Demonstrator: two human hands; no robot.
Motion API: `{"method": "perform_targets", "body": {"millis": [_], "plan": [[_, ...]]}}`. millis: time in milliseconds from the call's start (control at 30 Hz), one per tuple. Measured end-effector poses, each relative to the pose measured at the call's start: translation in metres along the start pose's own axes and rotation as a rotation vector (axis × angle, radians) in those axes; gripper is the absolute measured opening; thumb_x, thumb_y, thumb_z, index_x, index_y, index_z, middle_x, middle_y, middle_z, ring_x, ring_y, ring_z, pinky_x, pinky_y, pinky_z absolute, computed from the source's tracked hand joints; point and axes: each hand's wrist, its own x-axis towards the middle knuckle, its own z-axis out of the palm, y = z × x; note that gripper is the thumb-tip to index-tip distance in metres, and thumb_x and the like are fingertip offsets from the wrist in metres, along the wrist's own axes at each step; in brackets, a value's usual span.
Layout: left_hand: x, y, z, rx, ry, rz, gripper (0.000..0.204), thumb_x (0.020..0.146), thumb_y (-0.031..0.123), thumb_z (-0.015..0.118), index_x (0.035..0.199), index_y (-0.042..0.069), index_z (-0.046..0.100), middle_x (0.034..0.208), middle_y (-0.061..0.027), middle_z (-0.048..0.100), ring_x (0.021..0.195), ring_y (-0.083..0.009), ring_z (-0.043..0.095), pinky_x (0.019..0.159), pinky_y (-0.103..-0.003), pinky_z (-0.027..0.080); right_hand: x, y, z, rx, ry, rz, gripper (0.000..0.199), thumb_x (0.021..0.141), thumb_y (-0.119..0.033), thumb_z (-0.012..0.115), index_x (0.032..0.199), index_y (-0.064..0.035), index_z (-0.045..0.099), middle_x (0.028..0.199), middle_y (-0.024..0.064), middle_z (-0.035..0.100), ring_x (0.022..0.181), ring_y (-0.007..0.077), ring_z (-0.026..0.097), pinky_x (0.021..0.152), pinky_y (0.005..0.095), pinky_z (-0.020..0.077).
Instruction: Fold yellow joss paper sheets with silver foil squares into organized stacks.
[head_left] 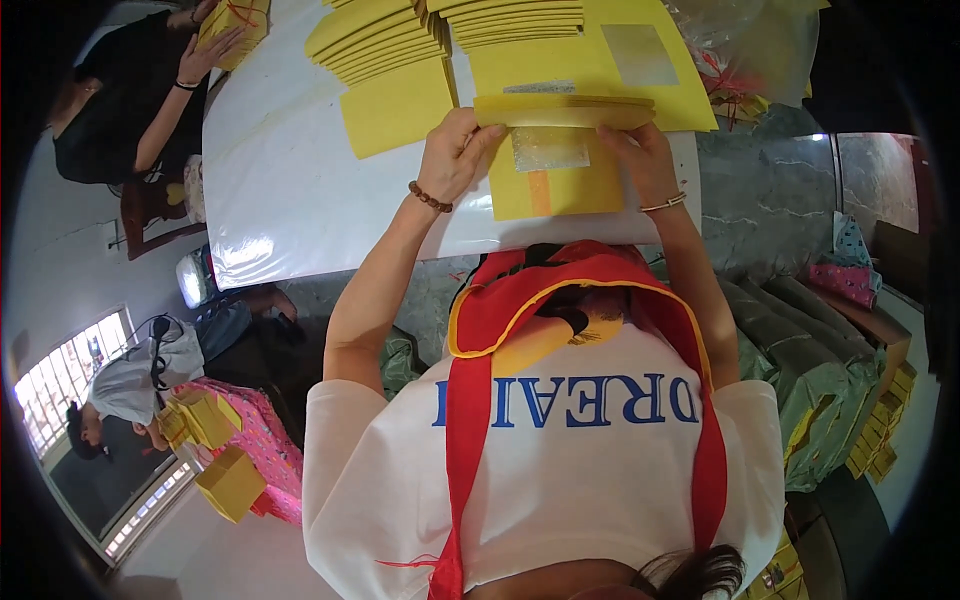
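My left hand (458, 155) and my right hand (642, 160) grip the two ends of a long, folded strip of yellow paper (565, 110), thumbs on the near side and fingers mostly hidden behind it. Just below and partly under this strip lies a yellow sheet (590, 200) with a silvery foil patch (550, 148) and an orange stripe (540, 192). Whether strip and sheet are one piece I cannot tell. Beyond my hands, fanned yellow folded papers (395, 100) lie in rows, beside a large yellow sheet (690, 95) bearing another silver patch.
A white plastic-covered table (270, 220) is before me. At the far left a person's hand (205, 55) holds a yellow bundle (243, 35). Another person (150, 365) sits lower left near yellow boxes (230, 483). Clear plastic bags (765, 45) lie far right; green-wrapped bundles (800, 370) stand at right.
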Motion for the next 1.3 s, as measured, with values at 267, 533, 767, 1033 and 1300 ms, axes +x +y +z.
{"method": "perform_targets", "body": {"millis": [267,533,767,1033,1300], "plan": [[0.009,0.02,-0.008,0.166,0.05,0.152,0.018,0.086,0.007,0.058,0.102,0.002,0.06,0.092,-0.0095,0.062,0.082,-0.0174,0.059,0.074,-0.027,0.046,0.005,-0.007,-0.003,0.022,-0.006,-0.109,0.028,0.082,-0.01,0.064,0.108,-0.0009,0.058,0.099,0.0042,0.061,0.088,0.0098,0.056,0.078,0.0231,0.0448],[0.027,0.045,-0.025,0.195,0.186,0.417,0.019,0.081,0.0,0.056,0.099,0.003,0.06,0.1,-0.0106,0.061,0.091,-0.028,0.056,0.077,-0.034,0.045,0.015,-0.049,0.003,-0.041,-0.06,-0.284,0.023,0.085,0.002,0.054,0.108,-0.0001,0.057,0.115,0.0078,0.057,0.107,0.0151,0.052,0.091,0.026,0.0413],[0.024,0.055,-0.027,0.189,0.186,0.288,0.018,0.081,0.0,0.057,0.099,0.003,0.06,0.098,-0.0098,0.062,0.088,-0.0266,0.056,0.076,-0.033,0.046,0.015,-0.049,0.003,0.004,-0.069,-0.161,0.023,0.085,0.0,0.055,0.109,0.0006,0.056,0.114,0.0078,0.058,0.107,0.0149,0.052,0.092,0.0262,0.0404],[0.013,0.047,-0.029,0.218,0.142,0.336,0.019,0.083,-0.002,0.054,0.1,0.002,0.06,0.094,-0.011,0.061,0.082,-0.0247,0.057,0.07,-0.032,0.046,0.011,-0.05,0.005,-0.023,-0.075,-0.309,0.024,0.083,-0.011,0.063,0.106,-0.0059,0.06,0.101,-0.0006,0.061,0.086,0.007,0.054,0.074,0.0214,0.0435],[0.026,0.05,-0.034,0.12,0.275,0.321,0.022,0.083,-0.002,0.054,0.104,0.001,0.059,0.094,-0.0096,0.059,0.075,-0.0168,0.057,0.067,-0.026,0.046,0.029,-0.068,0.014,-0.075,-0.09,-0.517,0.025,0.082,-0.012,0.064,0.106,-0.0065,0.059,0.104,0.0,0.06,0.085,0.0078,0.055,0.073,0.0221,0.0448]]}}
